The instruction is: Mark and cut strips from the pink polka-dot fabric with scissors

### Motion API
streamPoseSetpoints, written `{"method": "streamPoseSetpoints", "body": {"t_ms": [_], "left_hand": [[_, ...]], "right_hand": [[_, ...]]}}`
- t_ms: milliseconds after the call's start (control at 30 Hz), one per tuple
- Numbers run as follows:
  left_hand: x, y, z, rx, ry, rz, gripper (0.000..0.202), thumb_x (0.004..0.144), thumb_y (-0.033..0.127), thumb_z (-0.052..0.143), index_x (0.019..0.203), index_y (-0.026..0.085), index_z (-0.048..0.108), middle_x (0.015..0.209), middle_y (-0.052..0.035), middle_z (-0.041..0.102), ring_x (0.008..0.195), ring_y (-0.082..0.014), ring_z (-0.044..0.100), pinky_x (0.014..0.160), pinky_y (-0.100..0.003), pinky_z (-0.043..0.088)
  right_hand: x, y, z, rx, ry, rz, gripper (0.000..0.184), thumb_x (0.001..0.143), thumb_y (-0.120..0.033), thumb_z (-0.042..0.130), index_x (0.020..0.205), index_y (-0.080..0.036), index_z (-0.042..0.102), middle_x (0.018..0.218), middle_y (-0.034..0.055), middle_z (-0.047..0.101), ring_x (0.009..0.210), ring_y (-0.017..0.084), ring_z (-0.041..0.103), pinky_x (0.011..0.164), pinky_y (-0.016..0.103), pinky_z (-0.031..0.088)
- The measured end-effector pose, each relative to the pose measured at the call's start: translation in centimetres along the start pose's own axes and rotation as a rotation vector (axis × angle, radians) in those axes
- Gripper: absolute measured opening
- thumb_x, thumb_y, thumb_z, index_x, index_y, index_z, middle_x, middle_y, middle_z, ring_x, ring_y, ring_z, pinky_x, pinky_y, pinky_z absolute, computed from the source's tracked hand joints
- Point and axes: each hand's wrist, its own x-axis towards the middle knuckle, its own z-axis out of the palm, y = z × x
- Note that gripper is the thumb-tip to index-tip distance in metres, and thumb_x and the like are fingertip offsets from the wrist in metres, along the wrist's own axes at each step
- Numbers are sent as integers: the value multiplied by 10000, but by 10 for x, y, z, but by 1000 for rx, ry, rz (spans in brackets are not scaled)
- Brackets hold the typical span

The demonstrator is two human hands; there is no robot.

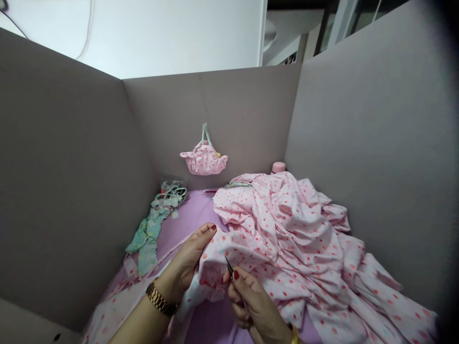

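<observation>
My left hand [195, 255], with a gold watch [162, 297] on its wrist, pinches the edge of a pink fabric [287, 220] printed with small red dots. The thumb and fingertips press together on the cloth. My right hand [251, 298] is closed around a small pointed metal tool [228, 264]. Its dark tip points up and left, close to the held part of the fabric. Most of the tool is hidden in my fingers, so its exact kind does not show. The rest of the fabric lies in a large crumpled heap to the right.
Grey panels [222, 105] enclose the left, back and right sides. A small pink dotted pouch [206, 160] hangs on the back panel. Green cloth scraps [148, 234] lie at left on the purple surface [201, 208]. A pink-capped object [278, 166] stands behind the heap.
</observation>
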Motion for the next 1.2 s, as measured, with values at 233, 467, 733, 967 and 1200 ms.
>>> {"method": "streamPoseSetpoints", "body": {"t_ms": [233,467,733,967,1200], "left_hand": [[-1,-1,0,8,-4,-3,190,734,253,660,781,189,488,588,33,603,429,-89,536,461,-194,418],[-2,-1,-1,2,-5,-10,195,738,257,654,790,207,473,586,26,614,422,-114,548,424,-210,424],[-5,0,2,19,-5,3,149,763,244,625,785,202,484,566,23,612,416,-106,552,440,-198,432],[-5,-2,0,36,-32,-29,180,761,291,617,800,207,464,561,27,594,382,-134,542,355,-227,434],[-3,-6,-4,50,-63,-14,153,792,294,579,812,214,451,575,20,607,386,-136,551,365,-220,431]], "right_hand": [[-1,-6,3,0,-9,-15,431,705,-563,634,840,-167,528,547,-94,374,333,-18,183,338,165,78],[-2,-4,1,10,-31,31,434,692,-557,648,838,-166,530,537,-97,377,323,-21,181,334,161,64],[-3,-9,8,10,-29,-10,415,715,-552,630,840,-168,532,549,-91,376,334,-17,197,346,168,81],[-2,-10,9,-15,-16,-22,435,699,-563,639,832,-165,527,545,-93,366,336,-18,184,345,165,75],[-1,-8,9,-27,-3,-22,447,675,-569,657,823,-167,531,531,-98,357,330,-19,167,335,160,69]]}}
